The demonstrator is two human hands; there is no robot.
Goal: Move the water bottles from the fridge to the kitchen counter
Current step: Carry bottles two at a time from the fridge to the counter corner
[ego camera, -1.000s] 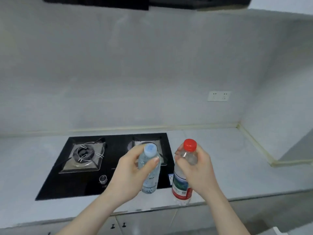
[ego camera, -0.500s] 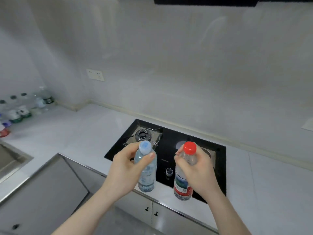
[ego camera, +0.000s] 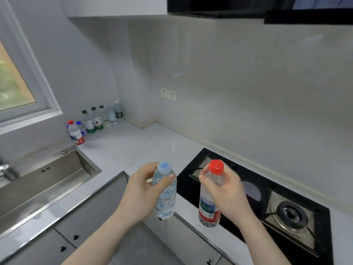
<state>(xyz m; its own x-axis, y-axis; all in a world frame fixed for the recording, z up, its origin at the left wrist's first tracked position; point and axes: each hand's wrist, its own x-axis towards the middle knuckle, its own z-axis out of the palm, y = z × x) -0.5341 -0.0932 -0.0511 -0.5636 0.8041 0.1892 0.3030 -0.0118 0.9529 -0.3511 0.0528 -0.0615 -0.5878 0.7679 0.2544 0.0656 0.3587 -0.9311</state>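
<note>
Head view. The left hand [ego camera: 142, 194] grips the blue-cap bottle [ego camera: 165, 192] near its neck, thumb across the front, fingers curled behind. The right hand [ego camera: 227, 192] grips the red-cap bottle [ego camera: 210, 199] at its shoulder, fingers wrapped round the clear upper part above the red-and-green label. Both bottles are held upright in the air, side by side but apart, the blue-cap one at 9 o'clock of the red-cap one. They hang over the front edge of the counter [ego camera: 133, 148], at the near left corner of the hob [ego camera: 267, 197]. One burner [ego camera: 291, 214] lies at 3 o'clock of the right hand. A row of bottles [ego camera: 95, 121] stands on the counter along the wall at 11 o'clock of the hands, well apart from them, below the window [ego camera: 17, 83]. The sink [ego camera: 44, 180] lies at 9 o'clock of the left hand. A socket [ego camera: 168, 94] sits on the wall at 12 o'clock. Cabinet doors [ego camera: 80, 226] run below the counter edge.
</note>
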